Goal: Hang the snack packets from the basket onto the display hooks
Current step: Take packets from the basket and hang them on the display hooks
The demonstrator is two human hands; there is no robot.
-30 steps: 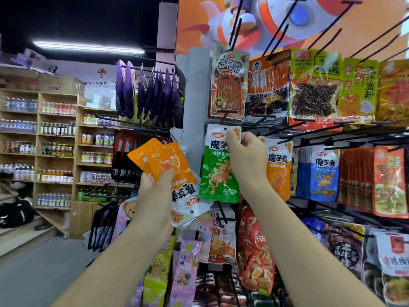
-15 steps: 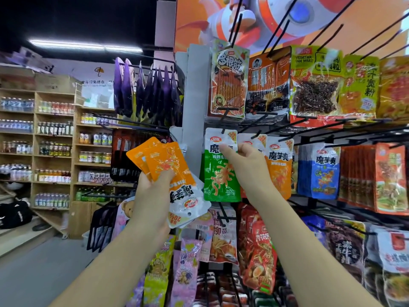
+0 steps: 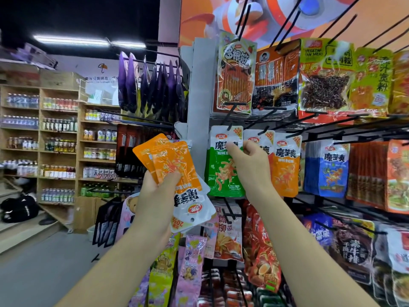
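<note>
Head view: left hand (image 3: 157,196) grips a fan of orange packets (image 3: 168,160), centre-left. Right hand (image 3: 250,169) curls against the hung green packet (image 3: 221,180) at centre; whether it pinches it I cannot tell. Mid-hanging, I judge; next, another packet's hole must be threaded onto a hook (image 3: 230,126).

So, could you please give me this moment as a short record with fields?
Place: shop rack hung with snacks
Left hand: holds a fan of orange packets, upside down
Right hand: fingers curled, in front of the middle row between the green packet and the hung orange packet; grip unclear
Further right: blue packets
Basket: not in view
</note>
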